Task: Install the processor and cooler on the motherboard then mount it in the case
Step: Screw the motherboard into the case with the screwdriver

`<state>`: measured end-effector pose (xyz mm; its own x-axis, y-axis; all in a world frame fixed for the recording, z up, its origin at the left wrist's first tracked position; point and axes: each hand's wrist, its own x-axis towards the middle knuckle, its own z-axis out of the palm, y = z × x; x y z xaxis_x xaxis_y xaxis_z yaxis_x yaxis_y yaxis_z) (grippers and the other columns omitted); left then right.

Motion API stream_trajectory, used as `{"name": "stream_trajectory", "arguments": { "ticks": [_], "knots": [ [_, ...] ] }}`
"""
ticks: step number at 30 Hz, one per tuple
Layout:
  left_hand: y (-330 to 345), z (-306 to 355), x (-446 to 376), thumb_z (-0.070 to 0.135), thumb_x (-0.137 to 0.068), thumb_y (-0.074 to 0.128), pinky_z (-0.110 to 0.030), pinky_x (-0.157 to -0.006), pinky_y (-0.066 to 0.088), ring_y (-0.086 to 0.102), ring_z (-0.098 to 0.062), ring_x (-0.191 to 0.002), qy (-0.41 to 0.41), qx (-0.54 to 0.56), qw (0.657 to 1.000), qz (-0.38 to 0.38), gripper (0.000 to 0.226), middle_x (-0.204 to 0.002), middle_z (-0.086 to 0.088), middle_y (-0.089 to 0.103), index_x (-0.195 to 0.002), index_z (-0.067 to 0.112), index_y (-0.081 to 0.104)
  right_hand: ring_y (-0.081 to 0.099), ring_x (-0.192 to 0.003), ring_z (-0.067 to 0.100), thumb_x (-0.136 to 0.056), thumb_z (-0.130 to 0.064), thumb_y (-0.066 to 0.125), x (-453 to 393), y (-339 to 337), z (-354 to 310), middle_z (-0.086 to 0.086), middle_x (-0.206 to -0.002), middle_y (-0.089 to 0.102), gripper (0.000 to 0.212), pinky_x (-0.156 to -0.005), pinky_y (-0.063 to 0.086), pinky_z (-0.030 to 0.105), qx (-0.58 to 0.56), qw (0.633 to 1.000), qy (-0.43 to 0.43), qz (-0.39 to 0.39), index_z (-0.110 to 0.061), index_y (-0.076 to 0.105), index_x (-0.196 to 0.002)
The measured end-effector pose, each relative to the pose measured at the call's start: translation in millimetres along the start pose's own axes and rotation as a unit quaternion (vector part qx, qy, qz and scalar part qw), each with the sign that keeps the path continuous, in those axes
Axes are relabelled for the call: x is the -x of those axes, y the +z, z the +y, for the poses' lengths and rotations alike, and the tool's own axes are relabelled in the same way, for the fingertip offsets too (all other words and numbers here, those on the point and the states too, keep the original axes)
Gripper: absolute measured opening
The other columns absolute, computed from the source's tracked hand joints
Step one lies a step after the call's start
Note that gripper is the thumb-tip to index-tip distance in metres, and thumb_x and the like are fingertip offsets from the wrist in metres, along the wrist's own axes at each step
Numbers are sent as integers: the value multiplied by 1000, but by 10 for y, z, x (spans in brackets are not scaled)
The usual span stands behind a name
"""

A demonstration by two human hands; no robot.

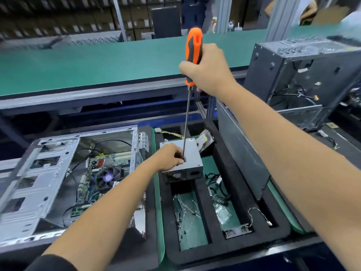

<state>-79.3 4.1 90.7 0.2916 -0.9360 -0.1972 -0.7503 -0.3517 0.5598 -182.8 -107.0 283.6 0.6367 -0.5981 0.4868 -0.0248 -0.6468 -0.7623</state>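
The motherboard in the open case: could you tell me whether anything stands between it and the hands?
Nothing visible blocks it. The motherboard lies exposed in the case, left of the left hand, with only loose cables across it.

Bright even light, blurred background, wide-angle bending at edges

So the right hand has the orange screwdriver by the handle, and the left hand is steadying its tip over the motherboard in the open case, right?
Not quite. In the head view the left hand steadies the tip over the grey power supply in the foam tray, not the motherboard. The right hand does grip the orange screwdriver.
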Motion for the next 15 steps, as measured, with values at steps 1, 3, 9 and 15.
{"name": "stream_trajectory", "arguments": {
  "ticks": [1, 3, 9, 15],
  "knots": [
    [-88, -13, 49, 8, -88, 63, -7, -58, 38, 54, -3, -63, 2, 0, 1000, 16, 8, -80, 0, 65, -90, 10, 71, 58, -54, 24, -78, -13, 61, -42, 32, -87, 5, -57, 40, 33, -38, 39, 18, -5, 1000, -6, 0, -18, 35, -59],
    [-245, -58, 156, 10, -90, 62, -16, -71, 40, 57, -10, -77, -3, -5, 999, 47, 9, -85, 1, 65, -90, 13, 70, 57, -57, 27, -79, -12, 61, -118, 124, -242, 2, -57, 36, 33, -39, 40, 19, -17, 1000, -19, 1, -18, 34, -60],
    [-662, -489, 545, 9, -91, 60, -23, -77, 43, 59, -15, -85, -21, 6, 991, 135, 10, -93, 0, 66, -92, 11, 70, 63, -59, 34, -78, -13, 61, -260, 575, -714, 5, -57, 45, 27, -39, 44, 22, -42, 997, -67, -3, -16, 40, -60],
    [-1044, -1120, 831, 14, -87, 67, -11, -62, 38, 57, -4, -74, -6, 10, 992, 130, 10, -78, 10, 64, -78, 17, 67, 60, -49, 14, -81, -14, 62, -311, 1185, -1080, 1, -56, 46, 28, -41, 45, 22, -44, 996, -71, 4, -15, 41, -62]
  ]
}}
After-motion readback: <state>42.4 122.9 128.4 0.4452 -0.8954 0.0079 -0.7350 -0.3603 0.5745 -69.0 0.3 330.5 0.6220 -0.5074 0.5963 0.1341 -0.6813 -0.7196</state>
